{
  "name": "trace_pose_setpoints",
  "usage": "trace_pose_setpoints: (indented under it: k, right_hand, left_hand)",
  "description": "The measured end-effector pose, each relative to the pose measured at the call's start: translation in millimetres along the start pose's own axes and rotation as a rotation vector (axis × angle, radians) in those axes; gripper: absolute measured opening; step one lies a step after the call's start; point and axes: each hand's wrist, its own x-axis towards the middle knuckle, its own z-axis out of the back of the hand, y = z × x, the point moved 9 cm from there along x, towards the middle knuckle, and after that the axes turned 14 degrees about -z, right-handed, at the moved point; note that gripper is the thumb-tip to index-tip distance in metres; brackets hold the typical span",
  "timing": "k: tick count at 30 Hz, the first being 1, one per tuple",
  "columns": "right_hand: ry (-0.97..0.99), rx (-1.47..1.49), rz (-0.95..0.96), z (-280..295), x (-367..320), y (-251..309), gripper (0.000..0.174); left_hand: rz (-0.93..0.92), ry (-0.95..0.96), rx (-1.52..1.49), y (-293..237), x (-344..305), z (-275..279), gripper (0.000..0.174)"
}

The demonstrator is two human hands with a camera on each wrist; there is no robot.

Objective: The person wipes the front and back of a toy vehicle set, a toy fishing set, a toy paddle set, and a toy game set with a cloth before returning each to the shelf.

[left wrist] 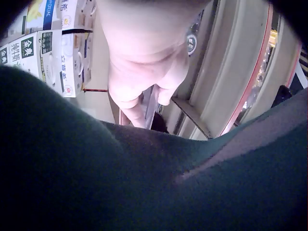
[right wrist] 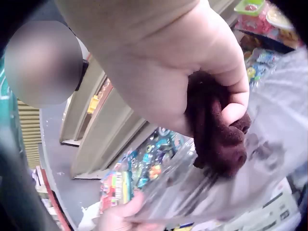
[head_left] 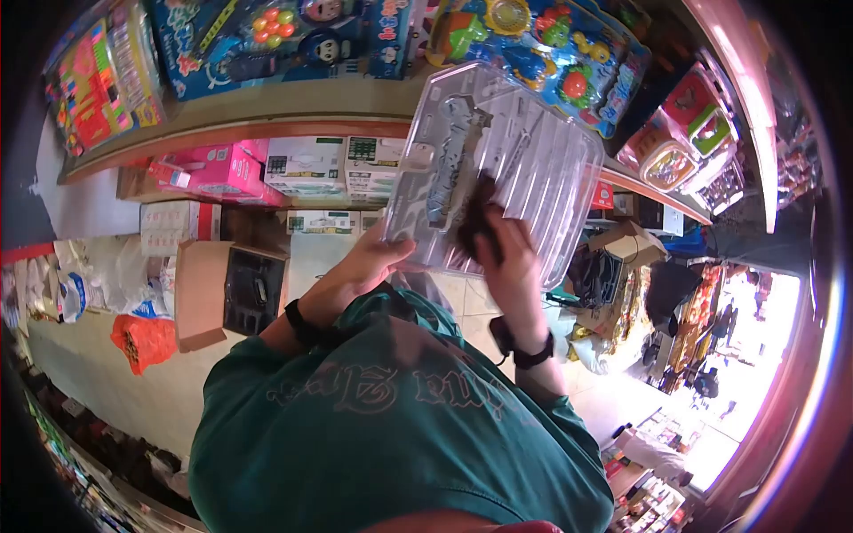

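Observation:
A clear ribbed plastic toy package point(head_left: 524, 151) with a grey toy inside is held up in front of the shelf. My left hand point(head_left: 373, 262) grips its lower left edge. My right hand point(head_left: 514, 258) holds a dark brown cloth point(head_left: 475, 218) bunched in its fingers and presses it against the package's front. In the right wrist view the cloth point(right wrist: 216, 130) sits under the curled fingers of the right hand point(right wrist: 168, 72), against the clear plastic point(right wrist: 274, 159). The left wrist view shows the left hand point(left wrist: 139, 62) from behind; most of that view is covered by a green sleeve.
A wooden shelf point(head_left: 267, 124) carries carded toys point(head_left: 293, 35) above, and pink and white boxes point(head_left: 267, 169) stand below it. An open cardboard box point(head_left: 227, 289) and an orange bag point(head_left: 142, 342) lie on the floor to the left. The bright shop entrance point(head_left: 746, 355) lies to the right.

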Motion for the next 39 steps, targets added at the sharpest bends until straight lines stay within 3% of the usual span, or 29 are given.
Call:
trace_pose_setpoints:
  k: [4, 5, 10, 16, 22, 33, 39]
  right_hand:
    - [0.225, 0.151, 0.122, -32.6, -33.8, 42.2, 0.041]
    - [0.255, 0.146, 0.064, -37.9, -38.7, 40.7, 0.041]
    - [0.104, 0.107, 0.013, -2.0, -27.5, 21.5, 0.039]
    - [-0.079, -0.033, -0.177, 42.9, -18.5, -49.5, 0.036]
    - [-0.314, -0.220, -0.217, 89.9, -3.4, -106.3, 0.031]
    - [-0.387, -0.238, -0.059, 102.3, 116.3, -125.9, 0.032]
    - [-0.390, -0.241, -0.071, 92.3, 142.3, -141.5, 0.031]
  left_hand:
    - [-0.043, 0.114, -0.144, 5.2, 0.0, 4.7, 0.056]
    - [-0.058, 0.127, -0.136, 4.0, 0.8, 4.1, 0.056]
    - [-0.033, 0.080, -0.129, 5.4, -0.1, 5.4, 0.051]
    - [-0.005, 0.055, -0.184, 4.6, 0.1, 4.3, 0.051]
    - [0.012, -0.002, -0.153, 4.7, 0.0, 8.4, 0.050]
    - [0.033, -0.069, -0.135, 10.3, -4.9, 47.0, 0.036]
    - [-0.012, -0.063, -0.196, 6.8, -9.0, 38.0, 0.042]
